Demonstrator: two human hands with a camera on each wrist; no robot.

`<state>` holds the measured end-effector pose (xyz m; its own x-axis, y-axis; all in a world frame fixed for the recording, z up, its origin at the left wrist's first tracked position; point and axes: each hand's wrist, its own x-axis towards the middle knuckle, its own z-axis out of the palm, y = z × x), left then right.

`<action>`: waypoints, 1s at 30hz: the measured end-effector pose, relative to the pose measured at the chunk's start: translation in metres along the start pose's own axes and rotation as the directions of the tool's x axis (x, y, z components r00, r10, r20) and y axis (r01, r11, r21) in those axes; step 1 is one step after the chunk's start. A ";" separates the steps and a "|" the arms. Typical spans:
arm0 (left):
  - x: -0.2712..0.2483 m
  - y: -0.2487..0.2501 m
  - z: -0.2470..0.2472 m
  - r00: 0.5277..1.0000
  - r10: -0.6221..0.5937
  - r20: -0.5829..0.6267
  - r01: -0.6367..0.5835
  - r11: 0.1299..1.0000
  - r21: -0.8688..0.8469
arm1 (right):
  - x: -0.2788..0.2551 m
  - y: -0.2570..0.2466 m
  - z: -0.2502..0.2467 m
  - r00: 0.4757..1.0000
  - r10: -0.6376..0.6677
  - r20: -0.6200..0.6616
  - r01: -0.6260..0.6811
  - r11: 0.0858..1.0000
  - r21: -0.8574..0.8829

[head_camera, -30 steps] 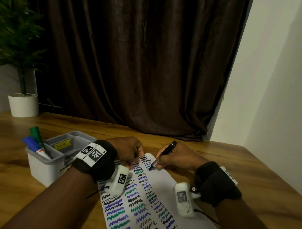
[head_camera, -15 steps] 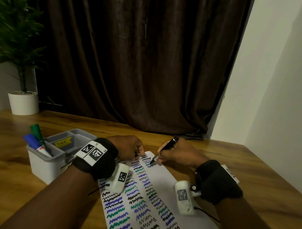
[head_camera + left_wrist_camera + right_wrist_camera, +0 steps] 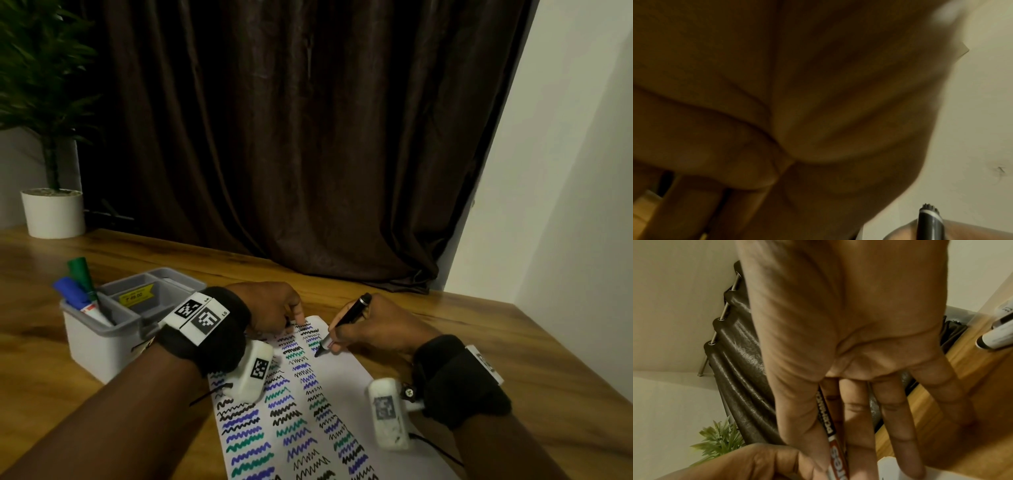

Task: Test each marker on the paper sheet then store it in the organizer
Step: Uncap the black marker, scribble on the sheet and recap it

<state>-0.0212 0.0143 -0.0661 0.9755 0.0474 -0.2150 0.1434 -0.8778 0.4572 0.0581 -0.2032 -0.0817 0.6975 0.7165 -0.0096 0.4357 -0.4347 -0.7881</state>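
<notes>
A white paper sheet (image 3: pixel 346 383) covered in black, blue and green squiggles lies on the wooden table (image 3: pixel 479 342). My right hand (image 3: pixel 334 339) grips a black marker (image 3: pixel 346 317) like a pen, its tip touching the paper beside the right column of squiggles. The wrist view shows its printed barrel (image 3: pixel 835 443) between thumb and fingers. My left hand (image 3: pixel 291 317) rests on the sheet's top left corner with fingers curled (image 3: pixel 715 146). A small dark piece, apparently the marker cap (image 3: pixel 287 321), is pinched there. The grey-and-white organizer (image 3: pixel 113 329) stands to the left, holding a blue marker (image 3: pixel 70 289) and a green one (image 3: pixel 80 272).
Two more white-barrelled markers (image 3: pixel 999 337) lie on the table in the right wrist view. A potted plant (image 3: pixel 53 212) stands at the far left. A dark curtain (image 3: pixel 291 137) hangs behind the table, and a white wall (image 3: pixel 565 205) closes the right side.
The marker tip has slid a little down the paper towards me from the top of the right column. My left hand has stayed on the sheet's corner.
</notes>
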 end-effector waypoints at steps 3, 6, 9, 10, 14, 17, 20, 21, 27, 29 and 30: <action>0.001 0.000 0.000 1.000 -0.005 0.000 0.005 1.000 -0.004 | 0.000 -0.001 -0.001 1.000 0.004 0.017 -0.004 1.000 0.006; 0.001 0.000 0.000 1.000 0.003 -0.001 -0.003 1.000 -0.010 | 0.000 -0.001 -0.001 1.000 0.001 0.016 -0.001 1.000 0.008; 0.002 -0.001 0.000 1.000 0.009 -0.004 -0.009 1.000 0.001 | 0.000 0.000 -0.001 1.000 -0.005 0.012 0.005 0.999 0.040; 0.002 -0.001 0.000 1.000 0.012 -0.004 -0.012 1.000 -0.002 | 0.000 -0.001 -0.001 1.000 0.004 0.007 -0.004 0.999 0.041; 0.002 -0.001 0.000 1.000 0.012 -0.003 -0.012 1.000 0.000 | -0.001 -0.001 -0.001 1.000 0.024 -0.003 -0.024 0.999 0.023; 0.002 -0.001 0.000 1.000 0.015 -0.003 -0.015 1.000 -0.003 | 0.001 0.000 -0.001 0.999 0.037 -0.027 -0.037 0.999 0.013; 0.002 -0.003 0.000 1.000 0.015 -0.007 -0.015 1.000 -0.005 | 0.002 0.002 -0.001 0.998 0.051 -0.034 -0.051 0.999 -0.003; 0.003 -0.003 0.000 1.000 0.017 -0.007 -0.017 1.000 -0.007 | 0.002 0.002 -0.001 0.998 0.049 -0.032 -0.050 0.999 -0.012; 0.004 -0.004 0.000 1.000 0.030 -0.005 -0.030 1.000 -0.005 | 0.005 0.006 -0.002 0.998 0.050 -0.047 -0.050 0.999 -0.011; 0.004 -0.004 0.000 1.000 0.027 -0.005 -0.027 1.000 -0.006 | 0.005 0.007 -0.002 0.998 0.046 -0.043 -0.047 0.999 -0.021; 0.004 -0.004 0.000 1.000 0.026 -0.004 -0.026 1.000 -0.008 | 0.006 0.007 -0.002 0.998 0.046 -0.042 -0.047 0.998 -0.028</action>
<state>-0.0176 0.0181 -0.0692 0.9795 0.0266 -0.1999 0.1195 -0.8749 0.4693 0.0661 -0.2033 -0.0862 0.7401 0.6721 -0.0201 0.4181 -0.4834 -0.7691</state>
